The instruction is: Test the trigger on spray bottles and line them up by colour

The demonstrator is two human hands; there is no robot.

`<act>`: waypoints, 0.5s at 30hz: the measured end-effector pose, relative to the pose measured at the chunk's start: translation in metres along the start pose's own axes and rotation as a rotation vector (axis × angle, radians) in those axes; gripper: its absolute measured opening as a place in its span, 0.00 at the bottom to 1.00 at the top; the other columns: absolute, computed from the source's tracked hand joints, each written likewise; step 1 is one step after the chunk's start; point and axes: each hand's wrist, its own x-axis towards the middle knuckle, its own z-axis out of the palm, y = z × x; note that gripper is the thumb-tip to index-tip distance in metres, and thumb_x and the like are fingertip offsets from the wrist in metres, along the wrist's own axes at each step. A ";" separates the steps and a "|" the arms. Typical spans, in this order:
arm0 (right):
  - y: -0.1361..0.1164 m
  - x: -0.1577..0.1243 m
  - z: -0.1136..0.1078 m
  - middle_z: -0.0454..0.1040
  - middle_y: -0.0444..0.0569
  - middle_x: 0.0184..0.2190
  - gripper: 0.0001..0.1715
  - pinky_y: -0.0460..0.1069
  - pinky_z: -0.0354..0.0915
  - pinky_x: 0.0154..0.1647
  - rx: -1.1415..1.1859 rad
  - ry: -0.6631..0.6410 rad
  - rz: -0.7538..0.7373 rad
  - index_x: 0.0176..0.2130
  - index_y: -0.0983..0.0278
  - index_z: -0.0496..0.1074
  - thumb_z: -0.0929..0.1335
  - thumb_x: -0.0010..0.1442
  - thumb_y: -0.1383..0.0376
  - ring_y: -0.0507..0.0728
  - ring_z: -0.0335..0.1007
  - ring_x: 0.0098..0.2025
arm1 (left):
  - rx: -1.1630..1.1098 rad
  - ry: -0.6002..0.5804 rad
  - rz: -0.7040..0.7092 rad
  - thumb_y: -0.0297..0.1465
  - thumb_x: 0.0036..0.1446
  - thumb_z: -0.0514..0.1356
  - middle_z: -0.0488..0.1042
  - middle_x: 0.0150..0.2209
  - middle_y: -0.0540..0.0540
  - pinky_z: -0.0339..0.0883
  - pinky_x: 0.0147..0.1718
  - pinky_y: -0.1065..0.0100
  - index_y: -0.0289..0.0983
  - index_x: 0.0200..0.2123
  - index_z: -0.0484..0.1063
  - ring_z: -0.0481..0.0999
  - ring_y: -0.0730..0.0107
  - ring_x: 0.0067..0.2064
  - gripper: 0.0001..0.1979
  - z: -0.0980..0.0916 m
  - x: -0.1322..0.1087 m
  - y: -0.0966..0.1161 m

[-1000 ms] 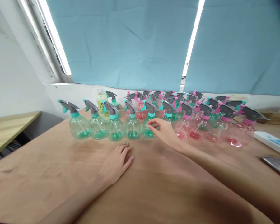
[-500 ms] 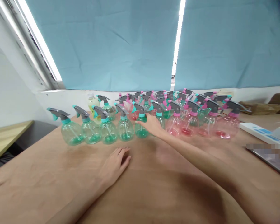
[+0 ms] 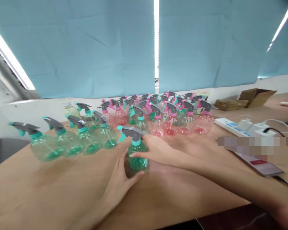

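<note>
Toward the bench's [image 3: 175, 199] near edge, the right hand [image 3: 158, 150] grips a green spray bottle [image 3: 137, 164], the left hand [image 3: 120, 182] cupping it.

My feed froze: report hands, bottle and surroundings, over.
Right hand holds nearest green spray bottle, roughly upright. Left hand cupped at its lower left. Other spray bottles stand behind.
</note>
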 end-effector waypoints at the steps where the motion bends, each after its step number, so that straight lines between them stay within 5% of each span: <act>1: 0.001 -0.007 -0.007 0.76 0.52 0.40 0.31 0.52 0.64 0.33 0.025 -0.021 -0.022 0.46 0.63 0.69 0.69 0.54 0.43 0.62 0.73 0.39 | -0.006 -0.006 0.023 0.45 0.54 0.64 0.66 0.60 0.40 0.54 0.60 0.39 0.45 0.63 0.54 0.63 0.43 0.62 0.37 0.006 0.001 0.006; 7: 0.018 -0.031 -0.043 0.72 0.45 0.31 0.22 0.47 0.57 0.28 0.153 -0.039 -0.053 0.34 0.63 0.70 0.72 0.53 0.47 0.53 0.67 0.31 | -0.082 -0.138 0.098 0.41 0.55 0.66 0.66 0.60 0.40 0.62 0.56 0.46 0.44 0.64 0.53 0.68 0.46 0.60 0.38 0.035 0.007 0.035; 15: 0.053 -0.030 -0.046 0.72 0.43 0.37 0.29 0.49 0.63 0.36 0.680 0.004 0.004 0.47 0.57 0.70 0.74 0.49 0.48 0.54 0.66 0.37 | -0.078 -0.239 0.186 0.42 0.54 0.66 0.64 0.61 0.40 0.57 0.59 0.44 0.43 0.64 0.52 0.62 0.44 0.63 0.39 0.061 0.029 0.057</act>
